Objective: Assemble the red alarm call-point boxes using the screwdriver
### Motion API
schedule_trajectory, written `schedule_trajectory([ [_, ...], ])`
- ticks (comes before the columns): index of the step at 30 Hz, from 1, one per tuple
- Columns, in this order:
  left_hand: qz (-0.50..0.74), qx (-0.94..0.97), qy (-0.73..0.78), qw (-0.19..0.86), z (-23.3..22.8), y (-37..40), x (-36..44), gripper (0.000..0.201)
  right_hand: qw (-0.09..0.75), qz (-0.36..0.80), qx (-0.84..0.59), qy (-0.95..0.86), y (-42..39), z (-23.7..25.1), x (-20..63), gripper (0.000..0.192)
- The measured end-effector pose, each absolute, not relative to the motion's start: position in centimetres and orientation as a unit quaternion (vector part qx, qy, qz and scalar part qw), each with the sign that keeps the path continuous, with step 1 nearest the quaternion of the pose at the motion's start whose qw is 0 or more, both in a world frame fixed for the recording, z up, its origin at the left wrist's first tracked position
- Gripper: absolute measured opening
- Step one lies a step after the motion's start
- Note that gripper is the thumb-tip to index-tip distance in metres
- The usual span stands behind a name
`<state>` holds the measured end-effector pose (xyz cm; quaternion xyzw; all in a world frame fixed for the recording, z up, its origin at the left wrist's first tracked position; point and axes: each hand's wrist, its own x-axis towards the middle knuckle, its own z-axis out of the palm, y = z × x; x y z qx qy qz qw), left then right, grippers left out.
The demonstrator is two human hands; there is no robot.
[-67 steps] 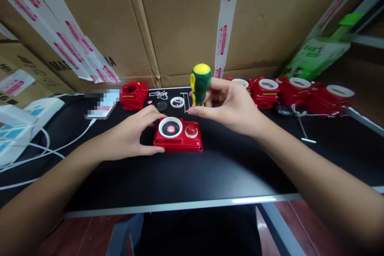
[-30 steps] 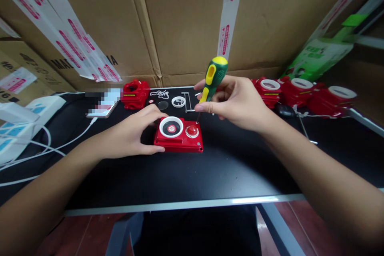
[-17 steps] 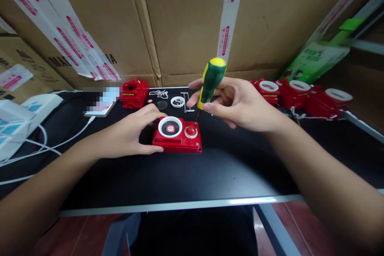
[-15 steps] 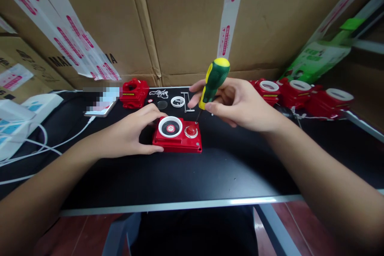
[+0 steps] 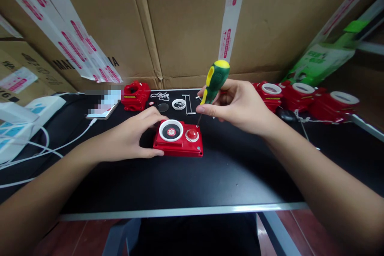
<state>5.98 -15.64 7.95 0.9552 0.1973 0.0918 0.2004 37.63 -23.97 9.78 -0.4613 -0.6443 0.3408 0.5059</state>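
A flat red box (image 5: 178,147) with a white-ringed dial and a red button lies on the black table (image 5: 186,180). My left hand (image 5: 132,136) grips its left end, thumb along the front edge. A green and yellow screwdriver (image 5: 214,81) is held by my right hand (image 5: 237,106), fingers wrapped round the lower handle. The tool leans to the right, and its thin tip meets the box's far right corner.
Several red housings with white rings (image 5: 300,96) line the back right, another red housing (image 5: 135,95) sits back left. A white ring (image 5: 179,104), small metal parts and a phone (image 5: 102,109) lie behind the box. Power strips and cables (image 5: 24,128) are at left; cardboard boxes stand behind.
The screwdriver went from upright to leaning right, then rocked a little, its tip staying at the box's far right corner. My left hand kept its hold on the box.
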Motion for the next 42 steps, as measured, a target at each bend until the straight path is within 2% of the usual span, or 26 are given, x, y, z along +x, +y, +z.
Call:
schedule_trajectory([
  [8,0.095,0.956,0.196,0.197,8.0,-15.6,6.0,0.069,0.479,0.399,-0.421,-0.660,-24.6,10.7,37.3,0.035],
  [16,0.088,0.956,0.196,0.198,8.0,-15.6,5.9,0.068,0.514,0.344,-0.450,-0.644,-23.9,9.7,37.2,0.047],
  [20,0.089,0.956,0.195,0.200,8.1,-15.6,6.0,0.068,0.527,0.356,-0.443,-0.632,-23.9,10.0,37.4,0.049],
  [28,0.093,0.956,0.198,0.197,8.1,-15.7,5.9,0.068,0.485,0.367,-0.418,-0.674,-24.6,10.3,36.9,0.041],
  [32,0.090,0.957,0.195,0.194,8.2,-15.6,5.8,0.067,0.507,0.334,-0.447,-0.657,-24.3,9.9,36.8,0.043],
  [37,0.095,0.960,0.188,0.185,8.3,-15.6,5.9,0.069,0.531,0.349,-0.439,-0.635,-24.1,9.8,36.8,0.052],
  [42,0.102,0.961,0.181,0.181,8.1,-15.5,5.9,0.069,0.517,0.326,-0.458,-0.645,-24.4,10.0,36.7,0.047],
])
